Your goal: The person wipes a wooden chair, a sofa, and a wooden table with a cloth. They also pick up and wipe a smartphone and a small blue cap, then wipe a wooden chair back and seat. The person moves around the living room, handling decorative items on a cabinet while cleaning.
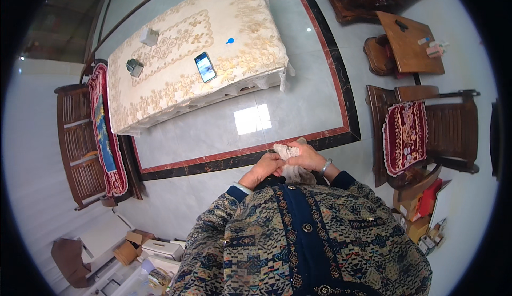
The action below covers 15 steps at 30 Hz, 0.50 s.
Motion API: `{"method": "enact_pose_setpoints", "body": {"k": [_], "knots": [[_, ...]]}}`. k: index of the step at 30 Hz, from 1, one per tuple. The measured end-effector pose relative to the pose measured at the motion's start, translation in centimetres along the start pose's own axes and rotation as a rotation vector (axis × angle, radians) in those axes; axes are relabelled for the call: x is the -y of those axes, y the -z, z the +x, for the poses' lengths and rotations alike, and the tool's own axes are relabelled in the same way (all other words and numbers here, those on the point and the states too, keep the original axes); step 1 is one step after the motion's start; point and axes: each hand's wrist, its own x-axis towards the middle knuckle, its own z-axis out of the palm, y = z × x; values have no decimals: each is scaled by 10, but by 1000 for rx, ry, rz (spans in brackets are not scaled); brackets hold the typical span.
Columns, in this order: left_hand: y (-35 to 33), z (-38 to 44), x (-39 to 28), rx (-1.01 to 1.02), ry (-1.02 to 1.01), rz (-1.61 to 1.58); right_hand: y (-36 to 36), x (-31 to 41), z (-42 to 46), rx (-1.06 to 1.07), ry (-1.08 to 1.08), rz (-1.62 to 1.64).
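Note:
In front of my waist, both hands are on a crumpled pale cloth (295, 173), whitish with a greyish-beige tint. My right hand (307, 156) grips its upper part, and a bunched end sticks out above the fingers. From the other side my left hand (265, 169) pinches the cloth's edge between thumb and fingers, close to the right hand. The lower part of the cloth hangs against the jacket (256, 232), so its full shape is hidden. A pale bangle circles each wrist.
Ahead stands a table with a cream floral tablecloth (176, 84), bearing a smartphone (205, 67), a white box (149, 37), a small dark box (135, 68) and a blue item (230, 40). Wooden chairs with red cushions (406, 138) stand right, a wooden bench (78, 144) left. Boxes (162, 249) lie lower left.

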Motion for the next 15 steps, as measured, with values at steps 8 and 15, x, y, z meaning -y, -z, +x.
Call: {"method": "enact_pose_setpoints", "body": {"k": [8,15], "knots": [[14,36,-48,-183,-108,-564,49,23,69,77,-196,561],[78,86,-88,-77,-126,-627,65,55,156,-87,28,-339]]}}
